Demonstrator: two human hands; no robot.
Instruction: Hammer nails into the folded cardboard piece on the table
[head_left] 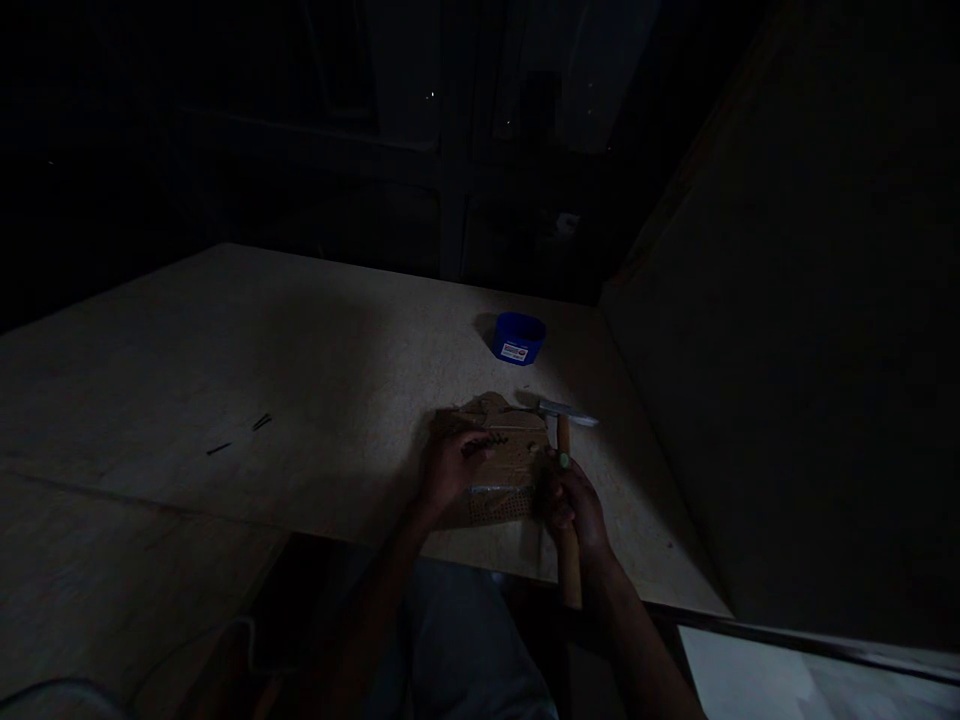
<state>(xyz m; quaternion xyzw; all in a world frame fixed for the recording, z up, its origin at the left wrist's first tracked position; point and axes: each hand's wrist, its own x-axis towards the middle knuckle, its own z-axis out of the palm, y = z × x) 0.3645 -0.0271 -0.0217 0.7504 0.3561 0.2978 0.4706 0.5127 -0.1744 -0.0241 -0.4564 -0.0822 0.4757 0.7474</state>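
Observation:
In dim light, my right hand [577, 505] is wrapped round the wooden handle of a hammer [570, 575]. Its metal head [568, 411] points away from me, above the table. My left hand [448, 465] rests at the left side of a brown, cardboard-like block [514, 465]. Between its fingertips is a dark, twisted, screw-like piece [491, 441], lying across the block's top; darkness blurs its exact kind. Small holes dot the block's near side. A small green spot shows on the hammer handle by my right fingers.
A blue plastic tub [519, 338] with a white label stands beyond the block. Several dark nails [260, 422] lie on the pale table [337, 370] to the left. A tall panel [795, 350] rises along the right side. The table's front edge runs close to my legs.

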